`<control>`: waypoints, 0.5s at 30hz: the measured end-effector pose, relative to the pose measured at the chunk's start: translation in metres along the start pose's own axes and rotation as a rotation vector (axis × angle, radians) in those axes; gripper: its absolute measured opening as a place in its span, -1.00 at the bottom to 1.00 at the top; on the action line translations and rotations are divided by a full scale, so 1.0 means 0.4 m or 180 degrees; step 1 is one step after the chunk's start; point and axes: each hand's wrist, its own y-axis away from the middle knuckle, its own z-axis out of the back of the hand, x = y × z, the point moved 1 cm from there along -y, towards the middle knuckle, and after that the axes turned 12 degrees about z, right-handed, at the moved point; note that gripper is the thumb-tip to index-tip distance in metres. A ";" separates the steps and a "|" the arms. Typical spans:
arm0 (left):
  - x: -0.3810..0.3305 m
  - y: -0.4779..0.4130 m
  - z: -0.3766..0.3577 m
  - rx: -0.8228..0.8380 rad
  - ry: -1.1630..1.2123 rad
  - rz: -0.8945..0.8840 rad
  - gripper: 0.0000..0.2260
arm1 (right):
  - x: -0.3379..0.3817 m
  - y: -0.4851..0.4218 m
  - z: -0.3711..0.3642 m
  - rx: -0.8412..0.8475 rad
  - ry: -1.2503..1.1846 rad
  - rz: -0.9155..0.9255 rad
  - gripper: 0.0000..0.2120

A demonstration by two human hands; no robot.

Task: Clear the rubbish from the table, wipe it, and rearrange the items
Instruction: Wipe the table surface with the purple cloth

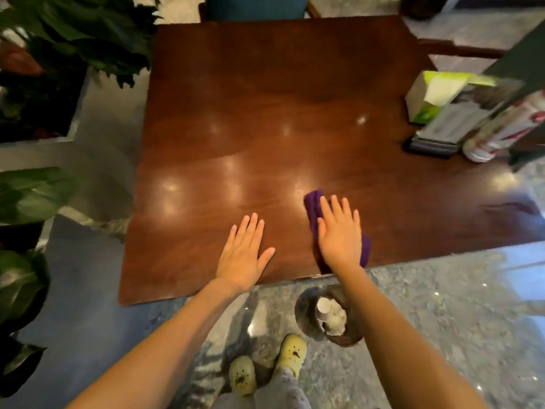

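A square dark wooden table (265,113) fills the middle of the head view. My right hand (340,234) lies flat, fingers spread, on a purple cloth (312,203) near the table's front edge, pressing it to the wood. My left hand (243,255) rests flat on the bare wood to the left of it, holding nothing. At the table's right edge stand a green and white tissue box (427,95), a dark card holder (436,140) and a white and red cylinder (501,131). On the floor under my right forearm sits a brown bin (327,317) with cups and crumpled paper in it.
Large leafy plants in planters (59,54) crowd the left side. A teal chair (256,5) stands at the table's far edge. A dark slanted panel (519,45) cuts in at the upper right. My feet in pale yellow clogs (292,354) stand on the glossy stone floor.
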 end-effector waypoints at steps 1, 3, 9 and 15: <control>-0.025 -0.010 0.000 0.0051 -0.0047 -0.0050 -0.16 | -0.043 0.004 0.011 -0.0004 -0.0006 -0.0172 -0.53; -0.061 -0.023 0.002 0.0076 -0.0065 -0.0061 -0.16 | -0.103 -0.002 0.034 0.0049 -0.0100 -0.0297 -0.54; -0.248 -0.098 0.069 0.0264 0.0573 -0.0428 -0.45 | -0.190 0.040 0.119 -0.0549 -0.1199 -0.0522 -0.57; -0.458 -0.184 0.091 0.0566 0.0720 -0.1196 -0.55 | -0.221 0.110 0.109 0.0205 -0.0201 -0.0737 -0.59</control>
